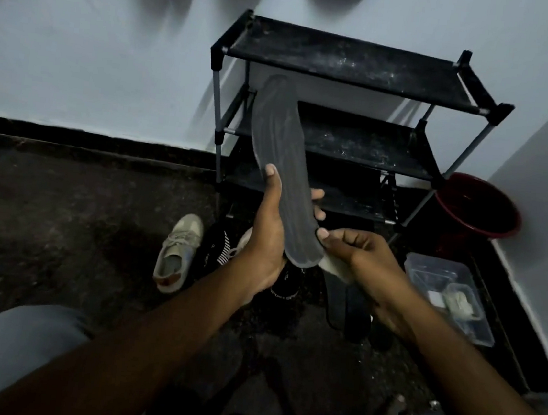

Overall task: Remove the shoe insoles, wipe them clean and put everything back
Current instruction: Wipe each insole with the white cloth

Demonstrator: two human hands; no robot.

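**Wiping stage, one insole in hand.** The left grip (265,240) was clamped round the lower middle of a long grey foam insole (280,147). The thumb lay on the near face and the fingers curled round the far edge. The toe end rose up and away from that grip, leaning slightly left.

The right grip (362,253) was closed on a pale crumpled cloth (335,269), held at the insole's heel end. Its thumb pressed on the grey face just below the left grip.

I judged the wipe to be under way at the heel, though I could not tell how much of the face was already clean. As I read it, the next move called for drawing the cloth along the face toward the toe while the left grip held firm. That grip would then need shifting to expose the band it covered.

- **Below the right grip:** two dark flat strips (347,303), probably further insoles, lay on the dark speckled floor (61,219).
- **Left of the left grip:** a beige laced sneaker (178,251) lay on its sole.
- **Beyond both grips:** a black three-tier shoe rack (348,63) stood against a white wall (94,70).
- **Right of the right grip:** a dark red round bucket (478,208) sat in the corner, with a clear plastic box (428,267) nearer.

The light was dim.
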